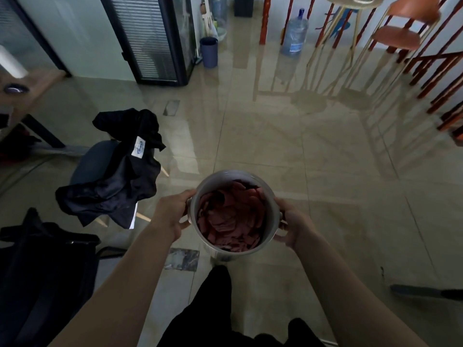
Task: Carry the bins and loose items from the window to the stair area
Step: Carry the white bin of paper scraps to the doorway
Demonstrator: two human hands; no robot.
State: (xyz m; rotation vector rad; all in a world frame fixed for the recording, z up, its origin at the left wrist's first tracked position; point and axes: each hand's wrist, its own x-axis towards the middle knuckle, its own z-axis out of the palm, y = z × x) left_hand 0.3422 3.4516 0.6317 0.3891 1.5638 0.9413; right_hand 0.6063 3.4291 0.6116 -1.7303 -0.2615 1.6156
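Near, 6 o'clock: person's dark trousers (213, 309), both bare forearms reaching forward.
Left hand (172, 216) grips the left side of the round grey bin (220, 177), fingers curled round a small side handle. Right hand (294, 225) grips the opposite side the same way. Bin is dead centre, held upright above the floor, between the hands.
Bin is mostly full of pinkish-red scraps (233, 219) (paper or cloth, can't tell).
Just below the bin, 7 o'clock: one dark marbled floor tile (183, 259) set in the glossy beige floor (325, 171).
8 o'clock: black chair or bag (42, 266), too dark to tell which.
9-10 o'clock: black garment (120, 171) with a white label, draped over a blue-grey chair (92, 161). Wooden table (32, 88) further out at 10.
Far, 11 o'clock: glass-front cabinet (150, 38) with slatted blinds behind the door.
12 o'clock: dark blue bin (208, 52) standing on the floor just beside the cabinet.
1 o'clock: clear water jug (294, 33), blue cap, upright on the floor by the red stair balusters (438, 78).
1-2 o'clock: orange-seat stools (395, 37) on thin pale legs, against the railing.
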